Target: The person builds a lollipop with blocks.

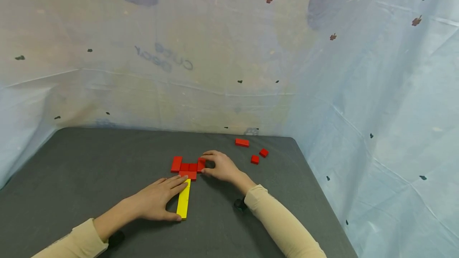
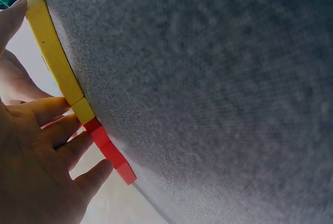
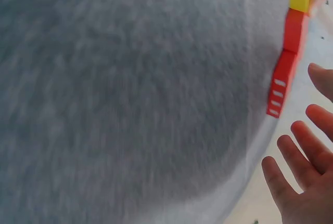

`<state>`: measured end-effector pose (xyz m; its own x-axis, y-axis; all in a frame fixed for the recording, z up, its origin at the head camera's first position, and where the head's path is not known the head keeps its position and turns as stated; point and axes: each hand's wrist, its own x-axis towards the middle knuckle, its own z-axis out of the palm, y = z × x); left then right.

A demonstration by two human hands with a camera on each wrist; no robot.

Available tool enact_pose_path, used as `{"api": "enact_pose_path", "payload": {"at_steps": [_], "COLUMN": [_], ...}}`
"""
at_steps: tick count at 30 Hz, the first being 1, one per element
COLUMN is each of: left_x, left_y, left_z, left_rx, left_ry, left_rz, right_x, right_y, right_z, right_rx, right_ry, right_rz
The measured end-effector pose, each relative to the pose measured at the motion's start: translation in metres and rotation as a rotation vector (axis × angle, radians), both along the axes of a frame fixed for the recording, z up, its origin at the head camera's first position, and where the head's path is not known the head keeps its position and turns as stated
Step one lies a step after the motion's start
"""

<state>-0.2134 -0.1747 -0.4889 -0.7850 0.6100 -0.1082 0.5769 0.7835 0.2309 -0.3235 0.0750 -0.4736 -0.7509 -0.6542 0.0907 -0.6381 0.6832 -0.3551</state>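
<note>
Blocks here look light, rigid and slick. Your left hand (image 1: pixel 155 200) lies flat along the yellow bar (image 1: pixel 183 200), mid-table near the front edge; your right hand (image 1: pixel 219 166) pinches the red cluster's (image 1: pixel 187 167) end block.

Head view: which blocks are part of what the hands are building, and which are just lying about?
In hand:
- yellow bar, left hand resting flat against it
- red block cluster at the bar's far end, right hand touching its right side

Lying about:
- red flat block, far right
- two small red cubes, apart from the cluster
</note>
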Motion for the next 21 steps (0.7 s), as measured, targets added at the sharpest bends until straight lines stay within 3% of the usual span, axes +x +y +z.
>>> {"api": "enact_pose_path", "payload": {"at_steps": [11, 21], "left_x": [0.001, 0.001], "left_y": [0.000, 0.000], "left_z": [0.001, -0.001], "left_rx": [0.013, 0.017], "left_ry": [-0.004, -0.002], "left_rz": [0.002, -0.012], "right_x": [-0.003, -0.013], "right_y": [0.045, 0.102], "right_z": [0.017, 0.011], "right_rx": [-0.107, -0.187], "right_ry": [0.022, 0.059], "right_rz": [-0.098, -0.252]}}
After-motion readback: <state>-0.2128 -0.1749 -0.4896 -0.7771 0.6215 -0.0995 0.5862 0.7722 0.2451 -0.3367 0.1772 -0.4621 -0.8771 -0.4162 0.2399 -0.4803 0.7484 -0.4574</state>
